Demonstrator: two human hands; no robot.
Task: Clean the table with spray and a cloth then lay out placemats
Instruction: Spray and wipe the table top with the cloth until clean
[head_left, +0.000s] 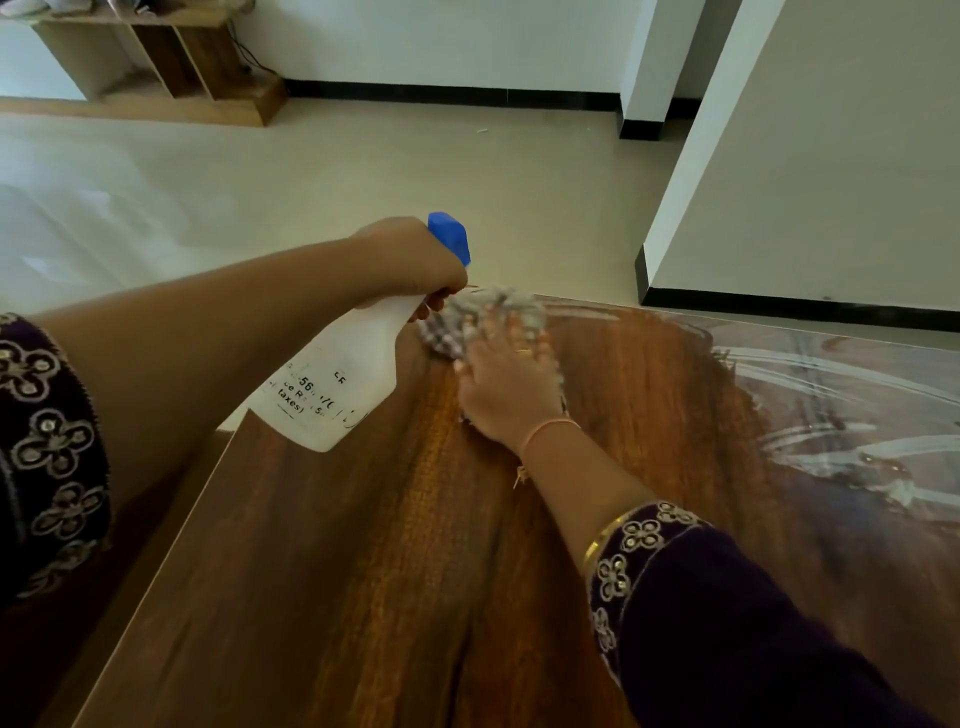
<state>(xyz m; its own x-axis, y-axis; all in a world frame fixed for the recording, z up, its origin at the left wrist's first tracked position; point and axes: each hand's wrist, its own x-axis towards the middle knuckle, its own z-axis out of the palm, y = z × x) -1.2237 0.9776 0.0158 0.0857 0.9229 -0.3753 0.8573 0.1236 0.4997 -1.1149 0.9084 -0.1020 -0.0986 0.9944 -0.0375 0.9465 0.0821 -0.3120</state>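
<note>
Cloth under right hand on table

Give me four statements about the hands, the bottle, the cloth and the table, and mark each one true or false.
1. The left hand holds the spray bottle. True.
2. The bottle's nozzle is red. False: it is blue.
3. The right hand presses the cloth on the wooden table. True.
4. Placemats already lie on the table. False: none is in view; only wet streaks show at the far right.
</note>
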